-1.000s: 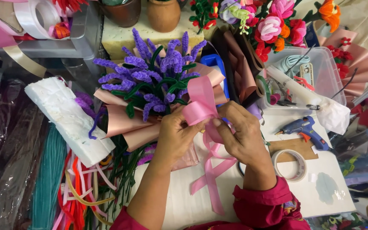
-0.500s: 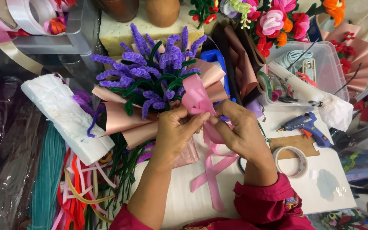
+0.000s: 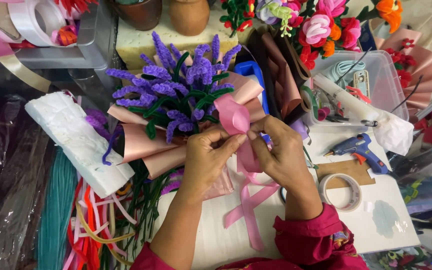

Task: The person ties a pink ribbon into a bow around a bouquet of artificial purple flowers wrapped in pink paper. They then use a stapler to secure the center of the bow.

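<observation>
From the head camera looking down, the landmark is a bouquet of purple fuzzy lavender stems with green leaves wrapped in dusty-pink paper (image 3: 176,105), lying tilted on a white tabletop (image 3: 376,220). At the bouquet's lower right edge the left hand (image 3: 207,157) and the right hand (image 3: 279,152) meet, fingertips pinched together on a pink satin ribbon (image 3: 237,120): each hand is clamped on the ribbon, whose loop stands up against the wrapping while its tails (image 3: 248,205) trail down over the tabletop below the bouquet. Left of the bouquet lies a white textured foam block (image 3: 76,142), with a bundle of red, pink and teal stems (image 3: 83,225) below it. To the right of the bouquet sit a blue hot-glue gun (image 3: 361,150) and, just below that, a roll of clear tape (image 3: 343,191). Above and to the right of the bouquet stands a clear plastic box of tools (image 3: 371,85), and beyond it a cluster of pink, red and orange handmade flowers (image 3: 326,27). Two brown clay pots (image 3: 188,15) stand above the bouquet.
</observation>
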